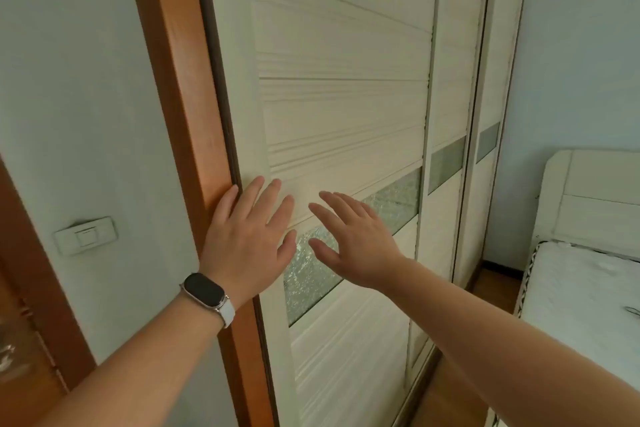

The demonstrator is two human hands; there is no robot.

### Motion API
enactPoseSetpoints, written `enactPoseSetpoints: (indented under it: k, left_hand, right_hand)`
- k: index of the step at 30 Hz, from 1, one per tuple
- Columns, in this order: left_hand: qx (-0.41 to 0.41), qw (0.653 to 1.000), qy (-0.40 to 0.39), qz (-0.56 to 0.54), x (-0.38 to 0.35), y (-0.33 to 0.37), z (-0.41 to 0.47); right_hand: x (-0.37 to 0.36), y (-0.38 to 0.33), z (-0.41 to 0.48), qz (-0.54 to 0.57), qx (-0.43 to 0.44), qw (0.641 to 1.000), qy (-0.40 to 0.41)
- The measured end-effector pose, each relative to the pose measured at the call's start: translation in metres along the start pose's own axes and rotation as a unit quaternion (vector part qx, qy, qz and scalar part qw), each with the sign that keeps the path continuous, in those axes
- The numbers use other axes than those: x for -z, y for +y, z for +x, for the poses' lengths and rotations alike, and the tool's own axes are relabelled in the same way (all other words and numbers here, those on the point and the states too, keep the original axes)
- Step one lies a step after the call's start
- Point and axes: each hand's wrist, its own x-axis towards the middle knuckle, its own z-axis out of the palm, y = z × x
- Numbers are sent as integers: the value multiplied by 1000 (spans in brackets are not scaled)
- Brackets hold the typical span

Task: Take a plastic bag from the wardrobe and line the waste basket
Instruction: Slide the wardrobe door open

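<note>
Two bare forearms reach in from the bottom of the view, the left one wearing a watch [204, 289] on a white strap. The left hand [247, 236] lies flat with its fingers spread against the left edge of the wardrobe door [346, 97], its little finger on the wooden frame [180, 80] just beside it. The right hand [353, 243] is close to it, fingers straight and slightly fanned over the door's frosted glass strip [311, 270]. Whether its palm actually touches the door cannot be told. Neither hand holds anything.

The door is closed, with more pale panels of the same kind running off to the right. The plastic bag is not in view and is presumably inside the wardrobe. The waste basket is not in view either. A light switch [86, 236] sits on the wall to the left, and a bed [581, 288] stands near the right edge.

This looks like the very first step: getting the wardrobe open. The door appears to be a sliding one, so the next move likely calls for flat pressure from both palms and a sideways push to the right, firm enough that the hands do not slip on the smooth panel.
</note>
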Motion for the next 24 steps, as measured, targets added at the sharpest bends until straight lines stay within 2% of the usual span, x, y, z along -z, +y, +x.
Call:
enactPoseSetpoints:
  k: [8, 15, 24]
  left_hand:
    - [5, 999, 7, 48, -14, -1, 0]
    - [36, 996, -17, 74, -27, 18, 8]
    - [88, 990, -39, 99, -40, 29, 21]
  right_hand:
    - [-54, 20, 21, 30, -36, 999, 0]
    - [-95, 23, 43, 107, 30, 988, 109]
    - [-152, 38, 68, 100, 44, 957, 269]
